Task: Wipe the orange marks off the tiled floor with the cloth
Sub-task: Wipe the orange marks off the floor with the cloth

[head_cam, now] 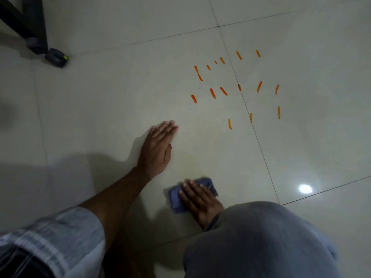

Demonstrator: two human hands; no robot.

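Nearest, a grey-clad knee (pixel 261 241) fills the lower right, and a striped sleeve (pixel 50 237) covers the left upper arm at lower left.

Just beyond the knee, the right hand (pixel 197 199) lies on top of a folded blue cloth (pixel 176 199). Its fingers are straight and slightly spread, pressing the cloth flat against the tiled floor (pixel 100 117). The cloth edges appear blurred.

Farther out and to the left, the left hand (pixel 158 145) rests palm down on a bare tile. Its fingers are straight and held together, with the thumb alongside.

Beyond both hands, toward the right, the orange marks (pixel 230 85) form a scattered group of short strokes, crossing a grout line. They are well apart from the cloth.

At far left, a dark furniture leg (pixel 34 27) stands on the floor, with a small dark object (pixel 57 58) touching its foot.
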